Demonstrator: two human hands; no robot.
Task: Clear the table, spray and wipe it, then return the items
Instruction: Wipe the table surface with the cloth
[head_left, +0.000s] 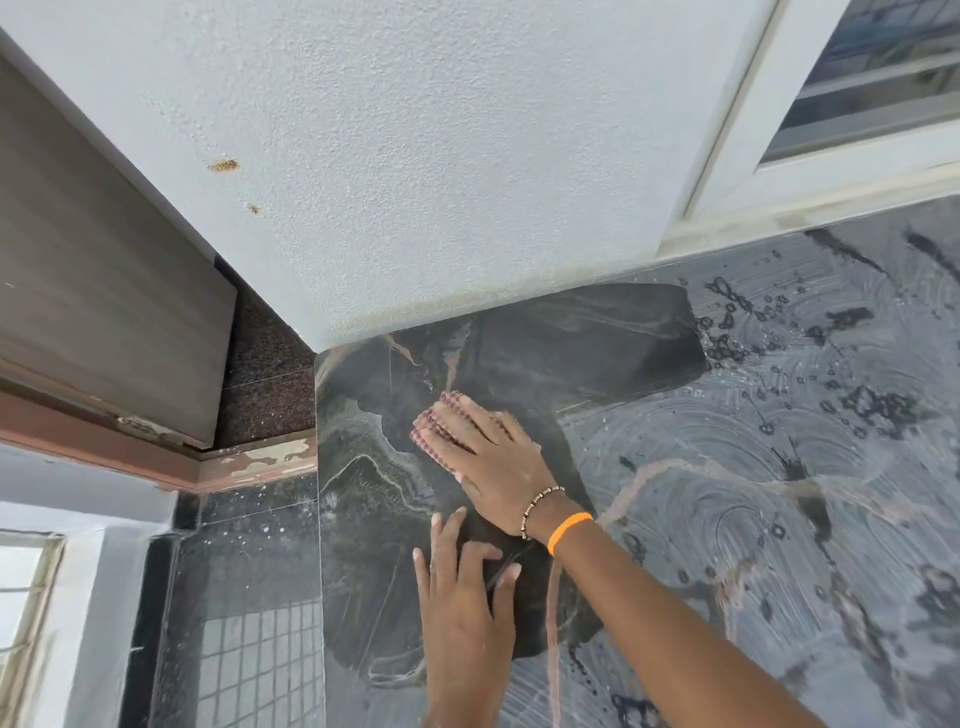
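Note:
The table (753, 467) is a dark marble slab with pale veins, filling the right and middle of the view. Soapy swirl marks and droplets cover its right part; the left part near the wall looks dark and wiped. My right hand (493, 452) presses flat on a pinkish-brown textured cloth (436, 431) near the table's far left corner; only the cloth's edge shows past my fingers. My left hand (462, 587) rests flat on the marble nearer to me, fingers spread, holding nothing. My right wrist wears an orange band and a bead bracelet.
A white textured wall (415, 182) meets the table's far edge. A white window frame (779, 156) stands at the back right. Left of the table's edge lie a dark speckled ledge (265, 374), a brown door panel (104, 286) and tiled floor (249, 649) below.

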